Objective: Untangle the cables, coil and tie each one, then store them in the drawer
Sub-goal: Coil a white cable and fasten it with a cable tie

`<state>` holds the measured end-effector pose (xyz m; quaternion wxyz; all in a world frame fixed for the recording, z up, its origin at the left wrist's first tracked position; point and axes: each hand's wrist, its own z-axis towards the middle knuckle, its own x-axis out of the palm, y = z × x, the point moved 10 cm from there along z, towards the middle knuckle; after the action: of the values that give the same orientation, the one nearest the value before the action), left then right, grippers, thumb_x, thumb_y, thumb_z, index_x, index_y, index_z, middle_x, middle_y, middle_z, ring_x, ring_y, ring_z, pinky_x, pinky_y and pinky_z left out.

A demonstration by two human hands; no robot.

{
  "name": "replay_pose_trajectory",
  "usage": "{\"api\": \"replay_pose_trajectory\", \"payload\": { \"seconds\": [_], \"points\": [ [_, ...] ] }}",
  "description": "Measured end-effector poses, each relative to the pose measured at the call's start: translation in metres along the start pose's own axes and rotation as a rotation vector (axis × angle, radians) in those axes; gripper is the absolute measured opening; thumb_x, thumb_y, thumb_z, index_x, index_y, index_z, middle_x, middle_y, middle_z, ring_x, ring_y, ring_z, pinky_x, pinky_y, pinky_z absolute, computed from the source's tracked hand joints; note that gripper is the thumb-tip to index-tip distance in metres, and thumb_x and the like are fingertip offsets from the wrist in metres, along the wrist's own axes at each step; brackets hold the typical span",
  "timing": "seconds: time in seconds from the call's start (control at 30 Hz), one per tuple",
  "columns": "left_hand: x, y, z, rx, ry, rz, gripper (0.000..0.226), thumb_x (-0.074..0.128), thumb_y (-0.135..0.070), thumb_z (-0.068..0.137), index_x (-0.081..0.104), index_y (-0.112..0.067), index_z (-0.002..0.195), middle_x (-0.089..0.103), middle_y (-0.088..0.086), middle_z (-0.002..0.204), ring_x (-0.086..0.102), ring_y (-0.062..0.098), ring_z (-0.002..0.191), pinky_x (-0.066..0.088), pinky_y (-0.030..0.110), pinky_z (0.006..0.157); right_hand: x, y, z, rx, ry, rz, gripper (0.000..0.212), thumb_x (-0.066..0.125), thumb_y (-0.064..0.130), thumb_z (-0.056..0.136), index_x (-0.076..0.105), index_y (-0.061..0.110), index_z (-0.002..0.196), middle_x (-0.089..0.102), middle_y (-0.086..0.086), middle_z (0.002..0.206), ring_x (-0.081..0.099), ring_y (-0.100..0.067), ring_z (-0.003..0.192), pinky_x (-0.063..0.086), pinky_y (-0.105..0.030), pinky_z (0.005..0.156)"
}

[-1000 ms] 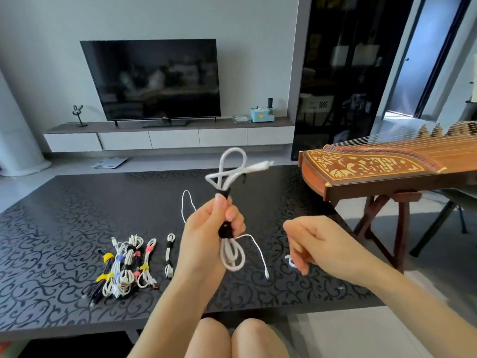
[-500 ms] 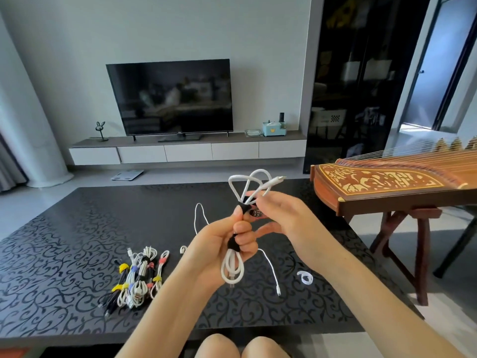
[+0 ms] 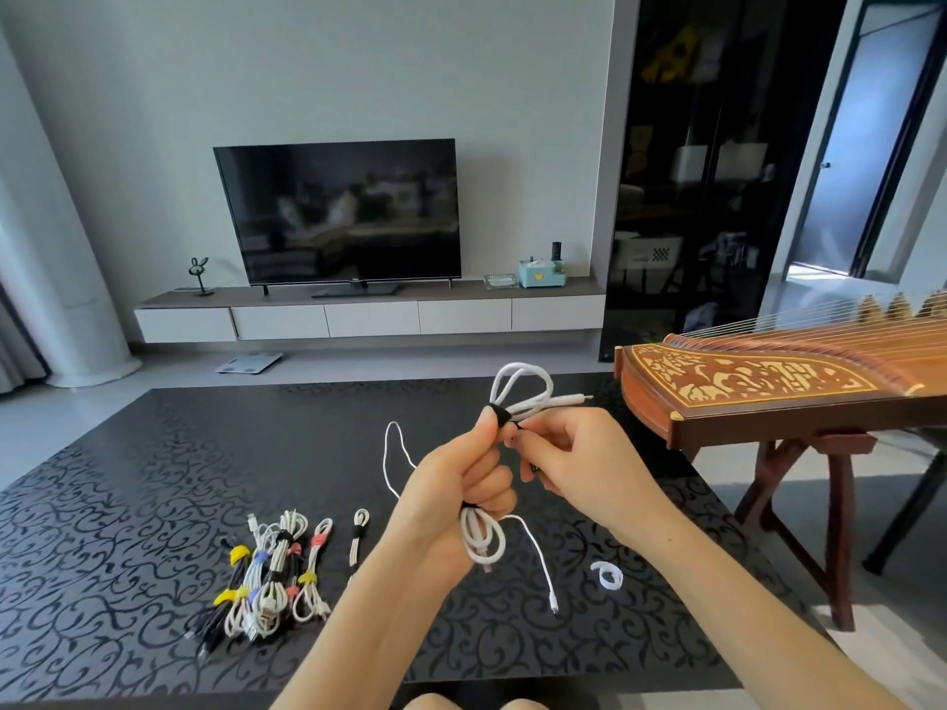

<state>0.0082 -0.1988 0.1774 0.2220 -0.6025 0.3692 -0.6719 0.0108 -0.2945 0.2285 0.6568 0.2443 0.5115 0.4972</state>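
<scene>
My left hand (image 3: 456,484) grips a coiled white cable (image 3: 520,389) above the black patterned table (image 3: 128,504); loops stick out above and below the fist. A black tie strap (image 3: 499,415) wraps the coil near its top. My right hand (image 3: 569,463) pinches the end of that strap beside the left thumb. A loose thin white cable (image 3: 538,556) lies on the table under my hands. A pile of tied cables (image 3: 266,571) with yellow, blue, pink and black ties lies at the left, with one small tied cable (image 3: 357,535) beside it.
A white tie loop (image 3: 607,573) lies on the table at the right. A wooden zither on a stand (image 3: 768,381) is close to the table's right edge. A TV (image 3: 338,212) sits on a low drawer cabinet (image 3: 369,317) across the room.
My right hand came up from the table's right side to the coil and now pinches the black strap. The view has tilted up a little.
</scene>
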Motion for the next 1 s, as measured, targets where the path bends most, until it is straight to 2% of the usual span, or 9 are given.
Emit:
{"api": "replay_pose_trajectory", "payload": {
  "seconds": [0.07, 0.23, 0.37, 0.43, 0.5, 0.57, 0.73, 0.83, 1.0],
  "points": [
    [-0.005, -0.010, 0.005, 0.106, -0.083, 0.180, 0.025, 0.063, -0.031, 0.082, 0.062, -0.007, 0.076, 0.022, -0.007, 0.044, 0.022, 0.007, 0.037, 0.025, 0.019, 0.038, -0.002, 0.002, 0.001, -0.004, -0.029, -0.020, 0.025, 0.058, 0.017, 0.091, 0.071, 0.009, 0.071, 0.062, 0.002, 0.053, 0.049, 0.000, 0.043, 0.034, -0.010, 0.048],
    [-0.003, -0.037, 0.001, 0.454, -0.294, 0.967, 0.041, 0.045, -0.036, 0.097, 0.052, -0.017, 0.061, 0.035, -0.011, 0.044, 0.030, 0.005, 0.042, 0.026, 0.018, 0.045, -0.007, -0.001, -0.001, 0.040, -0.061, -0.061, 0.028, 0.057, 0.011, 0.086, 0.069, 0.003, 0.062, 0.061, -0.004, 0.050, 0.045, -0.002, 0.040, 0.033, -0.011, 0.047],
    [0.005, -0.039, -0.001, 0.578, -0.303, 1.196, 0.034, 0.043, -0.035, 0.098, 0.062, -0.015, 0.078, 0.053, -0.003, 0.058, 0.044, 0.009, 0.053, 0.035, 0.022, 0.052, -0.010, -0.009, -0.003, 0.108, -0.038, 0.024, 0.025, 0.057, 0.006, 0.085, 0.069, 0.004, 0.063, 0.057, 0.001, 0.045, 0.043, -0.001, 0.035, 0.032, -0.009, 0.041],
    [0.010, -0.038, -0.001, 0.588, -0.258, 1.236, 0.031, 0.044, -0.033, 0.098, 0.064, -0.015, 0.081, 0.051, -0.008, 0.056, 0.043, 0.006, 0.052, 0.033, 0.020, 0.050, -0.012, -0.011, -0.005, 0.127, -0.021, 0.045, 0.024, 0.057, 0.004, 0.084, 0.069, 0.004, 0.063, 0.056, 0.001, 0.044, 0.040, -0.002, 0.032, 0.030, -0.010, 0.037],
    [0.012, -0.036, 0.001, 0.543, -0.167, 1.118, 0.022, 0.047, -0.027, 0.098, 0.065, -0.021, 0.086, 0.049, -0.017, 0.051, 0.043, 0.000, 0.048, 0.032, 0.013, 0.048, -0.016, -0.014, -0.007, 0.142, -0.007, 0.076, 0.023, 0.057, 0.002, 0.084, 0.070, 0.004, 0.065, 0.055, 0.000, 0.044, 0.038, -0.002, 0.031, 0.027, -0.008, 0.037],
    [0.004, -0.031, 0.008, 0.408, -0.096, 0.832, 0.016, 0.050, -0.022, 0.097, 0.065, -0.020, 0.093, 0.040, -0.014, 0.048, 0.034, 0.004, 0.043, 0.029, 0.017, 0.046, -0.019, -0.015, -0.009, 0.140, 0.003, 0.090, 0.022, 0.056, 0.001, 0.087, 0.072, 0.006, 0.072, 0.054, 0.001, 0.044, 0.038, -0.001, 0.032, 0.027, -0.007, 0.038],
    [0.008, -0.010, 0.018, 0.114, 0.047, 0.283, 0.013, 0.060, -0.022, 0.084, 0.055, -0.013, 0.076, 0.024, -0.007, 0.047, 0.022, 0.009, 0.039, 0.021, 0.020, 0.040, -0.024, -0.003, -0.010, 0.028, -0.008, 0.057, 0.050, 0.050, -0.005, 0.085, 0.068, 0.041, 0.090, 0.052, 0.001, 0.043, 0.039, -0.003, 0.038, 0.031, -0.009, 0.043],
    [0.010, -0.008, 0.021, 0.075, 0.049, 0.234, 0.023, 0.068, -0.021, 0.074, 0.050, -0.018, 0.059, 0.024, -0.007, 0.045, 0.020, 0.009, 0.038, 0.016, 0.023, 0.042, -0.030, -0.002, -0.008, 0.017, -0.052, 0.040, 0.049, 0.051, -0.004, 0.083, 0.072, 0.040, 0.086, 0.048, 0.003, 0.040, 0.036, -0.007, 0.040, 0.031, -0.013, 0.043],
    [0.016, -0.014, 0.022, 0.103, 0.026, 0.265, 0.021, 0.071, -0.028, 0.073, 0.057, -0.013, 0.071, 0.025, -0.007, 0.047, 0.022, 0.008, 0.039, 0.020, 0.021, 0.041, -0.037, -0.002, -0.005, 0.066, -0.073, 0.058, 0.038, 0.053, -0.001, 0.085, 0.075, 0.031, 0.086, 0.047, 0.003, 0.042, 0.036, -0.007, 0.041, 0.030, -0.010, 0.042]
  ]
}}
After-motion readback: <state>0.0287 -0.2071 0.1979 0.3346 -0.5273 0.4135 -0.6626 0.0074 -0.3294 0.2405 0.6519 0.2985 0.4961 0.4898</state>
